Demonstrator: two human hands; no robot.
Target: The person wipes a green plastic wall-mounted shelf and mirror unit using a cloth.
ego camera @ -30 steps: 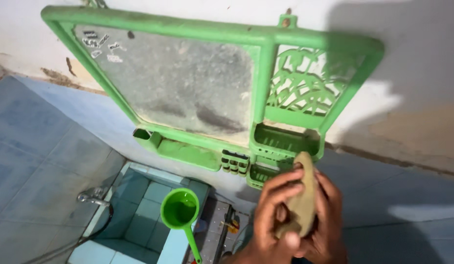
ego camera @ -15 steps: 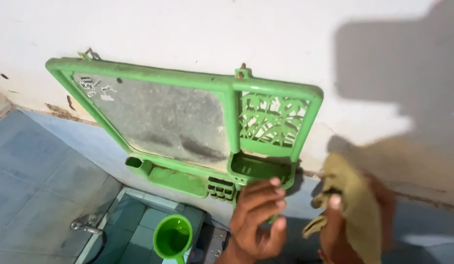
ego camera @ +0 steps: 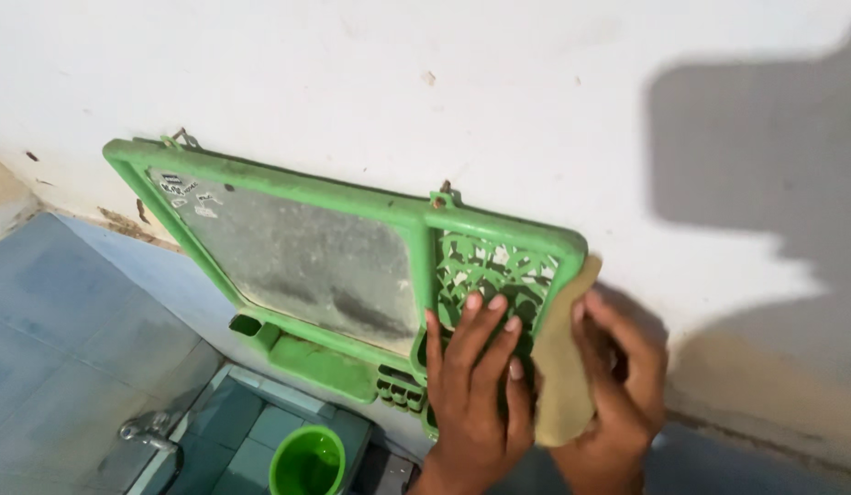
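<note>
- The left hand (ego camera: pixel 476 385) lies flat on the patterned side panel of a green plastic mirror frame (ego camera: pixel 352 197), with its fingers (ego camera: pixel 494 316) spread open and holding nothing.
- The right hand (ego camera: pixel 623 385) is closed around a tan cloth (ego camera: pixel 563 367); the thumb and fingers pinch it from the two sides.
- The cloth stands almost upright and presses on the right edge of the frame, between the two hands, so it hides the lower right corner of the frame.
- The frame hangs tilted on a white wall (ego camera: pixel 536 92), on small hooks at its top edge.
- The mirror glass (ego camera: pixel 306 261) in the left part looks dusty and dull.
- Under the glass, a narrow green shelf (ego camera: pixel 320 362) with small compartments belongs to the frame.
- Below, near the left wrist, there is a round green scoop (ego camera: pixel 306 463), open to the top.
- A metal tap (ego camera: pixel 146 431) is on the blue tiled wall (ego camera: pixel 59 321), well apart from the hands.
- A dark shadow (ego camera: pixel 765 156) falls on the wall at the right.
</note>
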